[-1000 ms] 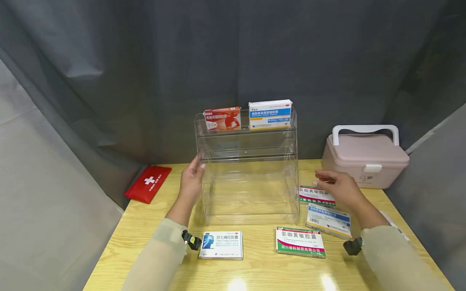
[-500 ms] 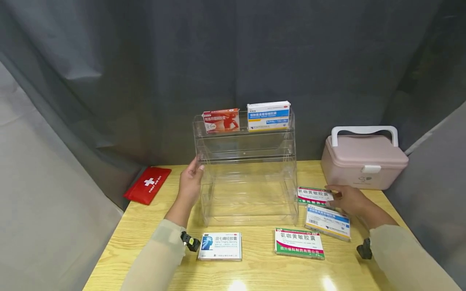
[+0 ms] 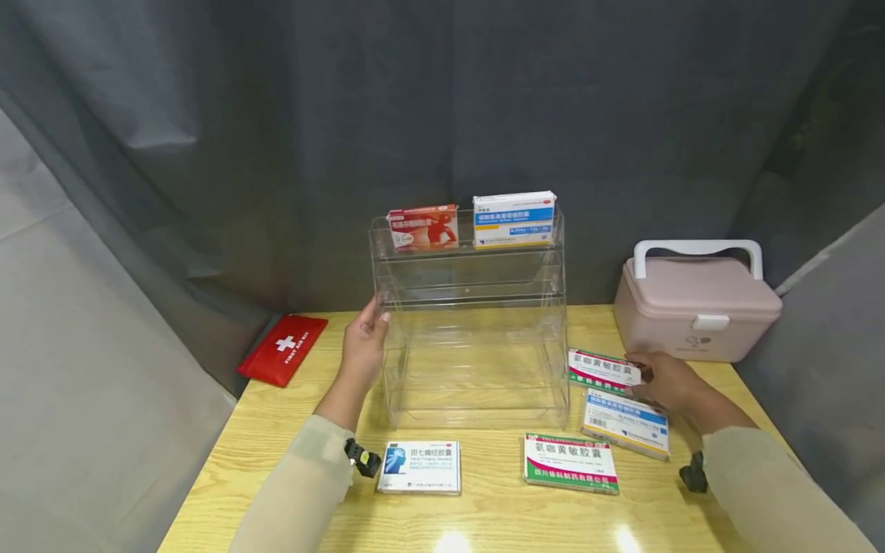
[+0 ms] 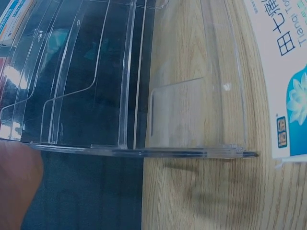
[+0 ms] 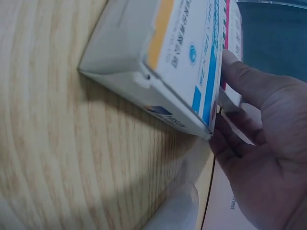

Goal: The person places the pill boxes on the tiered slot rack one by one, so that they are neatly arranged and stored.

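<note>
A clear plastic tiered display rack (image 3: 477, 307) stands upright mid-table. My left hand (image 3: 362, 346) grips its left side panel, thumb toward the front; in the left wrist view only part of that hand (image 4: 19, 182) shows. On the rack's top tier sit a red medicine box (image 3: 423, 229) and a white-and-blue medicine box (image 3: 514, 220). Right of the rack, my right hand (image 3: 671, 384) pinches the right end of a green-and-white medicine box (image 3: 601, 370). Just in front of it lies another white-and-blue medicine box (image 3: 625, 422), which partly hides the pinched box in the right wrist view.
Near the front lie a white medicine box (image 3: 420, 467) and a second green-and-white medicine box (image 3: 570, 462). A red first aid pouch (image 3: 283, 349) is at the left edge. A pink case (image 3: 698, 307) with a white handle stands at the back right, before a dark curtain (image 3: 442, 100).
My right hand has moved down and right onto the end of the green-and-white box and now pinches it. That box has shifted slightly. The left hand keeps its hold on the rack.
</note>
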Demonstrator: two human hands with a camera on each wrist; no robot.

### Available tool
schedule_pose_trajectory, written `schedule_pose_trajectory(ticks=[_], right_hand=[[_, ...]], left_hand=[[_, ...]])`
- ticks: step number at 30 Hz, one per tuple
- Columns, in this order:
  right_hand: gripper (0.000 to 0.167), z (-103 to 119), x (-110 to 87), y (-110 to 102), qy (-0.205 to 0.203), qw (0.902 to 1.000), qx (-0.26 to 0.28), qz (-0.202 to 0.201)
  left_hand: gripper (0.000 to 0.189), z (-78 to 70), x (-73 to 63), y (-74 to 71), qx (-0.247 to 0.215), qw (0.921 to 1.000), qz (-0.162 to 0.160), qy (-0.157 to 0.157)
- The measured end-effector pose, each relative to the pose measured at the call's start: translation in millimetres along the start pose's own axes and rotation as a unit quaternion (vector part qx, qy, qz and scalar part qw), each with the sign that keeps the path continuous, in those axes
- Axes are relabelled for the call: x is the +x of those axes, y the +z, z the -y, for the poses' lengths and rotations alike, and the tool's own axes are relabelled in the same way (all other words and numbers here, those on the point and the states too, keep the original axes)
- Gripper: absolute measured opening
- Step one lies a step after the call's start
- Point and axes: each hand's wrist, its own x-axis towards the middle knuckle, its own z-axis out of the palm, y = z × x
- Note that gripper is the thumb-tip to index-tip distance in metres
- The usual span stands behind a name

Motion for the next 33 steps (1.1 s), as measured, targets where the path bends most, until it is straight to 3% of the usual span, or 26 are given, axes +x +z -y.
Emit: schedule_pose_trajectory(ticks=[6,11,15,20,24,28,30,31,33], right_hand=[[0.075,2.9,-6.5,-0.2,0.000,0.9986,-0.006,-0.052],[0.054,3.1,-14.1,4.6,0.004,0.9922,0.013,-0.124],[0.040,10.0,-29.6,-0.2,0.004,0.9819,0.049,-0.183],[0.039,28.5,-52.4,-21.1,0.000,0.9648,0.107,-0.240],[0.043,54.7,-65.1,-43.7,0.031,0.9377,0.204,-0.279],[0.040,87.2,-75.4,-69.2,0.060,0.8987,0.311,-0.303],[0.036,104.9,-79.1,-79.8,0.050,0.8775,0.360,-0.313],[0.034,114.0,-80.3,-84.1,0.034,0.8631,0.391,-0.317],[0.033,133.3,-81.3,-90.4,-0.005,0.8446,0.426,-0.324]], left_hand=[[0.056,-1.8,-0.4,-0.6,-0.002,1.0000,0.005,-0.005],[0.055,-2.1,-0.2,-0.3,-0.005,1.0000,0.004,-0.006],[0.056,-3.1,-0.6,0.7,-0.004,1.0000,0.002,-0.008],[0.055,-4.1,-0.3,0.2,0.001,1.0000,0.002,-0.007],[0.055,-2.9,0.4,0.1,-0.005,1.0000,-0.002,-0.007],[0.056,-2.5,0.2,0.7,-0.015,0.9999,-0.001,-0.007],[0.056,-3.4,-0.9,1.2,-0.017,0.9998,0.001,-0.008],[0.056,-3.8,-1.1,1.5,-0.018,0.9998,0.002,-0.008],[0.056,-4.8,-1.7,1.9,-0.018,0.9998,0.003,-0.007]])
